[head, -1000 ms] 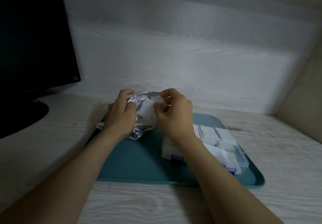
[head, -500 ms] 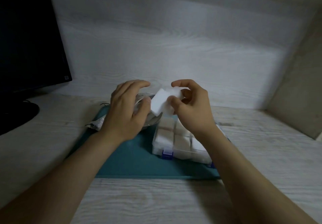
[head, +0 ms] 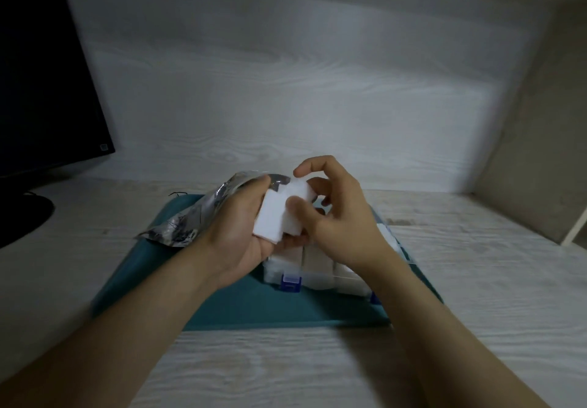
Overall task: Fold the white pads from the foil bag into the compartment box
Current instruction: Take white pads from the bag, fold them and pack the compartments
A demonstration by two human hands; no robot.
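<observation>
We hold one white pad [head: 276, 217] up just over the compartment box [head: 314, 269], which sits on the green tray [head: 222, 299]. Our left hand [head: 235, 236] cups the pad from below. Our right hand [head: 340, 229] pinches it, with the thumb in front and the fingers [head: 317, 166] curled over the top. The foil bag [head: 193, 217] is just behind the left hand. The pad looks soft, light and bendy, so we think a gentle squeeze will fold it. It is best to hold it by the edges.
</observation>
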